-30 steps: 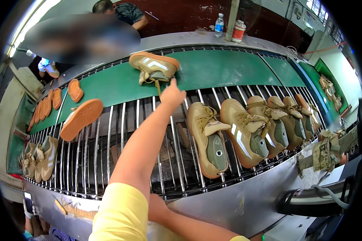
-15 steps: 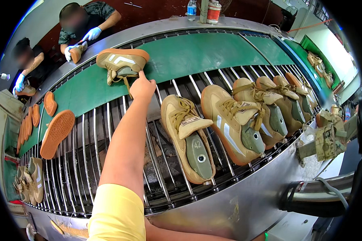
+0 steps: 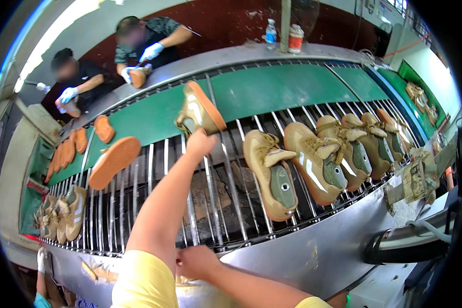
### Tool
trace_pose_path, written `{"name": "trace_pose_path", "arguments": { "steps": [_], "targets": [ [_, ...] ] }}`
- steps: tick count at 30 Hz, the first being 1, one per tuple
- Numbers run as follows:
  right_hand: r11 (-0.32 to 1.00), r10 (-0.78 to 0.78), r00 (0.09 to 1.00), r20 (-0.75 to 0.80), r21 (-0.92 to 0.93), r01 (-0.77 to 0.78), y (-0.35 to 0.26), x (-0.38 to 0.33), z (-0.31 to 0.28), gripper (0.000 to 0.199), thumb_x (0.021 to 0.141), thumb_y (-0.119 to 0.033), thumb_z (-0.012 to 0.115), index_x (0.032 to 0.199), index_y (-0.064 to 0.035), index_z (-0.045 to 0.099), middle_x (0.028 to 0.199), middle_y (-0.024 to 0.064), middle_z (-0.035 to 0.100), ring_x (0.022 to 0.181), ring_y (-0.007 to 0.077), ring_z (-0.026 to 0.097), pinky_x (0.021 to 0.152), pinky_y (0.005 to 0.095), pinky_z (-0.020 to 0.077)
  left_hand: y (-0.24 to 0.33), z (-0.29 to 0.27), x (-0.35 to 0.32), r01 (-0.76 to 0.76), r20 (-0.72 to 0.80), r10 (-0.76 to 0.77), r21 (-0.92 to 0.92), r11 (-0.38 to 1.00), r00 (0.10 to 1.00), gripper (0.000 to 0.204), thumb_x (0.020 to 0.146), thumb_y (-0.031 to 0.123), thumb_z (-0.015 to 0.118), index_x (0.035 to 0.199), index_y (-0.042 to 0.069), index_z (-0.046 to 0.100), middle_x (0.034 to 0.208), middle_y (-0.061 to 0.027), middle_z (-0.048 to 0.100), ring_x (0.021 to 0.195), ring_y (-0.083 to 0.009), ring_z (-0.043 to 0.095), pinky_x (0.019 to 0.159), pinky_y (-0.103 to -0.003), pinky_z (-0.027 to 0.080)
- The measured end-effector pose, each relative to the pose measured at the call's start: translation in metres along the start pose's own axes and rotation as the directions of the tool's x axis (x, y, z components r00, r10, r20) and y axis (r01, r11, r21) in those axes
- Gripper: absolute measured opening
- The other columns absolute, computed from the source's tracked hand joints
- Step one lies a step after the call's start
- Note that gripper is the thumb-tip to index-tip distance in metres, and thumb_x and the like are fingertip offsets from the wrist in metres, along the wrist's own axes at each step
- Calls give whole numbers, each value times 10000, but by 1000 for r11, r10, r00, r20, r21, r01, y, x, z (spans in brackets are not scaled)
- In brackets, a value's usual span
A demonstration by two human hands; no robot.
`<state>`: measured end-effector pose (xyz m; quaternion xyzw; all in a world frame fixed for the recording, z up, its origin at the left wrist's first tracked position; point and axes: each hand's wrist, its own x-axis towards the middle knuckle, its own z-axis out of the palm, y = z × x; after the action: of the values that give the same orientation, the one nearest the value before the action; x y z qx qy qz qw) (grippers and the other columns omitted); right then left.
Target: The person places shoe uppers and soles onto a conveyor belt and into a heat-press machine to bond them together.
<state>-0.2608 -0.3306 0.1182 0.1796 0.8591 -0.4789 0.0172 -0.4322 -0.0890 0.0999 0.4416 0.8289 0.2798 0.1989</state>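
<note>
My left hand (image 3: 201,143) is closed on the heel end of a tan sneaker (image 3: 199,110) with a white side stripe and gum sole. It holds the sneaker tilted, over the border of the green belt and the metal rollers. My right hand (image 3: 197,263) is low at the conveyor's near edge, beside my left sleeve; its fingers are curled, and what they may hold is hidden. To the right of my left hand, a laced tan sneaker (image 3: 271,174) with a green insert lies on the rollers. Another matching sneaker (image 3: 315,163) lies beside it.
Several more sneakers (image 3: 357,149) line the rollers at right. An upturned sneaker (image 3: 115,162) shows its sole at left, near loose gum soles (image 3: 103,128) on the green belt (image 3: 272,87). More sneakers (image 3: 73,213) stand at the near left. Two gloved people (image 3: 151,51) work across the conveyor.
My left hand has turned the sneaker from lying sideways to a steep tilt and drawn it nearer. My right hand has come into view at the near edge. The whole view has shifted.
</note>
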Motion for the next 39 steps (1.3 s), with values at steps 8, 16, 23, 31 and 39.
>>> {"name": "trace_pose_path", "arguments": {
  "steps": [8, 16, 23, 31, 39],
  "targets": [
    [992, 91, 936, -340, 115, -55, -16, -1, 22, 239, 780, -311, 621, 772, -75, 660, 738, 124, 666, 674, 306, 641, 638, 397, 511, 9, -107, -159, 250, 246, -137, -519, 817, 959, 140, 834, 144, 597, 801, 39, 511, 626, -35, 477, 499, -184, 561, 463, -322, 518],
    [-554, 505, 863, 18, 774, 308, -47, -137, 21, 880, 849, -709, 397, 1480, -115, 241, 1302, 298, 473, 1031, 389, 590, 782, 426, 524, 82, -208, -349, 53, 325, 78, -377, 925, 942, 317, 905, 284, 603, 698, 49, 554, 521, -36, 533, 429, -107, 518, 395, -269, 413],
    [-453, 45, 899, -436, 793, 408, -128, -264, 59, 734, 904, -591, 368, 1433, -82, 355, 1394, 158, 461, 1249, 327, 475, 1073, 473, 347, 111, -230, -580, -750, 290, 735, -78, 657, 613, 263, 833, 249, 666, 663, 73, 570, 516, -129, 531, 470, -343, 540, 465, -399, 462],
    [206, 134, 781, -610, 788, 580, -153, -348, 134, 562, 950, -416, 368, 1364, -38, 410, 1343, 162, 506, 1197, 326, 514, 1073, 440, 348, 94, -231, -705, -713, 90, 817, -441, 545, 569, 108, 803, 108, 687, 754, 46, 614, 498, -71, 539, 431, -224, 572, 422, -305, 437],
    [-390, -1, 897, -442, 826, 406, -135, -400, 123, 626, 853, -383, 493, 1333, 17, 448, 1291, 204, 548, 1171, 349, 536, 1045, 458, 378, 48, -172, -748, -471, -274, 511, -827, 308, 815, 294, 935, 143, 527, 749, -68, 616, 576, -97, 581, 432, -126, 514, 416, -261, 441]
  ]
}}
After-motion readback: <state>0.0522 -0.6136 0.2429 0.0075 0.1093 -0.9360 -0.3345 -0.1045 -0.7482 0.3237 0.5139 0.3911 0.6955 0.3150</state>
